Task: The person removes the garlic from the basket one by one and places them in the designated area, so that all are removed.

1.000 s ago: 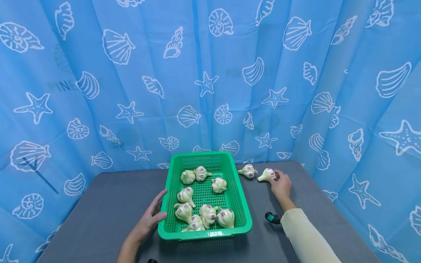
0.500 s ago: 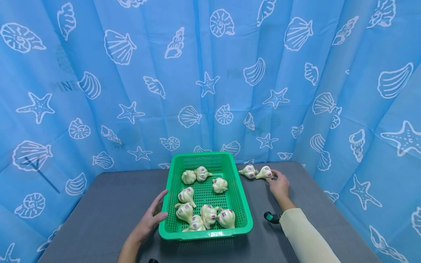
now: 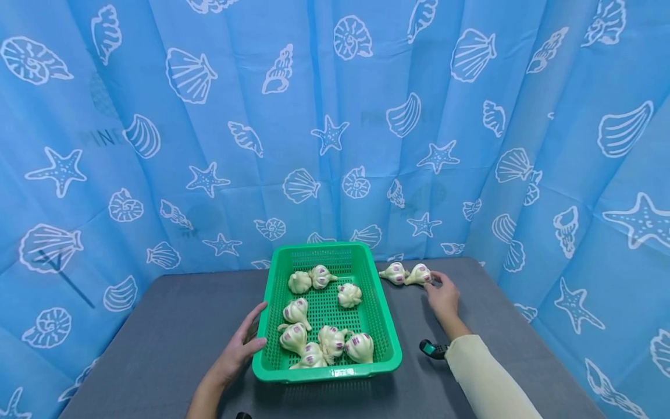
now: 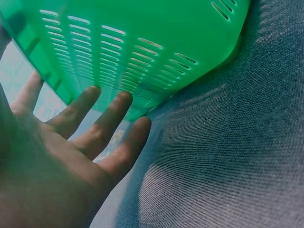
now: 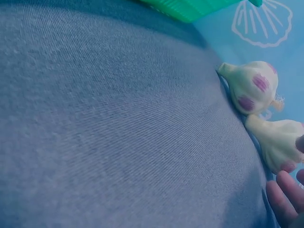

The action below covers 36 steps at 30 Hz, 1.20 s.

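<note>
Right hand (image 3: 442,297) lies on the grey cloth-covered table (image 3: 157,326) at about 2 o'clock from the green perforated plastic basket (image 3: 387,343). Fingers relaxed, holding nothing; fingertips (image 5: 285,199) touch the nearer white garlic bulb with purple blotches (image 3: 419,274). That bulb lies against a second white-and-purple garlic bulb (image 3: 395,272) at its 9 o'clock, just beside the basket's far right corner.

Left hand (image 3: 238,348) rests at the basket's 8 o'clock; fingers (image 4: 107,126) straight and spread wide against the slotted side wall.

Eight garlic bulbs (image 3: 327,340) lie inside the basket. Blue seashell-print curtain (image 3: 157,145) behind the table.
</note>
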Tool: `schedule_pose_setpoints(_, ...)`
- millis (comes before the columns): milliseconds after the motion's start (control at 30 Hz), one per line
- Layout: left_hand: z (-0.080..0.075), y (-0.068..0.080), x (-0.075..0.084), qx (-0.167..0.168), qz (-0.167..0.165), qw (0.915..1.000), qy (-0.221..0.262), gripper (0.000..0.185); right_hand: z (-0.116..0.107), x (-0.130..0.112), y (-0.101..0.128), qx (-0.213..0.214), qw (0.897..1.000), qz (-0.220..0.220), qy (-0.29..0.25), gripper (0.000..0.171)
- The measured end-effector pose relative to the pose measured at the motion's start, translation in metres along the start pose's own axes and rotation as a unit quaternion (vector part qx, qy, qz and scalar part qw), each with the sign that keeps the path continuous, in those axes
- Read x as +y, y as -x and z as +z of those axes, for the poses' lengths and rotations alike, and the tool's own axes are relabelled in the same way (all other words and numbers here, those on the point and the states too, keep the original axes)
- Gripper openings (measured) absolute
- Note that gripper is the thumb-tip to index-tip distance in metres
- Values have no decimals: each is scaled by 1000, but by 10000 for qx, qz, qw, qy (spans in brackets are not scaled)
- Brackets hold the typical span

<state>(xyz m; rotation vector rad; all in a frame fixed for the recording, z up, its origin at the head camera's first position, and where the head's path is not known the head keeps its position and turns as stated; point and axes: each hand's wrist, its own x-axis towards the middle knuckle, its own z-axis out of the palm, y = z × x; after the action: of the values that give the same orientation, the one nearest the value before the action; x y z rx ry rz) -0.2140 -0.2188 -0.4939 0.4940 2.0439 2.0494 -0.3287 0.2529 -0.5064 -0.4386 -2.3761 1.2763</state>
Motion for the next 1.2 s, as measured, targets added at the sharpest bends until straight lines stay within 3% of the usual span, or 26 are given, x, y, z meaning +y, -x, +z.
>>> schedule_pose_setpoints(200,0,0,0,20,-5,10000,10,68,-4,2,5,280,9995,68,-133,36)
schedule_pose_setpoints(567,0,-1,-2,-17,11,10000,-38,67,-17,-2,10,145,9981,172,-573,30)
schedule_pose_setpoints(900,-1,0,1,-1,64,10000,-20,68,-17,-38,-6,-36,9980,-158,-608,24)
schedule_pose_setpoints(1200,-1,-1,-2,29,2,10000,-60,67,-8,-59,-6,-100,9972,-733,-126,21)
